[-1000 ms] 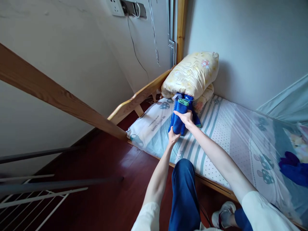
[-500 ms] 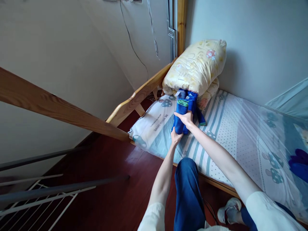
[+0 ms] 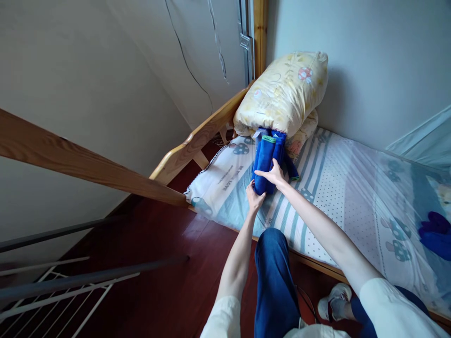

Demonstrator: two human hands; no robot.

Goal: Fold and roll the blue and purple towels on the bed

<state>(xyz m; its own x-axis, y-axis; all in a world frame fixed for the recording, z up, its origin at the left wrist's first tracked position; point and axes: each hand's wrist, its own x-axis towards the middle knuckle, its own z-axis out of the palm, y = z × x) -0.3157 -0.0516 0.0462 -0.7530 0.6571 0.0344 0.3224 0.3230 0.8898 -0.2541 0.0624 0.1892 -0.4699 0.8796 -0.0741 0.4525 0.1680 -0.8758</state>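
A rolled blue towel [image 3: 264, 157] with a green edge at its far end rests on top of other blue towel rolls [image 3: 279, 149] on the bed. At its near end, my left hand [image 3: 255, 197] grips the roll between thumb and fingers. My right hand [image 3: 276, 174] lies over its right side, thumb across the top and fingers around the side. The far ends of the lower rolls reach up to a bulging pale yellow quilt [image 3: 285, 94] with printed mushrooms. Right of the stack, a flap of blue cloth [image 3: 291, 169] with a green edge lies on the sheet.
The bed [image 3: 319, 188] has a patterned sheet under clear plastic. A wooden headboard [image 3: 202, 129] and slanting wooden beam [image 3: 88, 157] stand left. More dark blue cloth [image 3: 437, 239] lies at far right. A white metal rack [image 3: 70, 298] sits lower left; cables hang on the wall.
The top towel roll has tipped down from a more upright pose and now lies along the stack. Both hands have stayed on it, and the view has shifted slightly.
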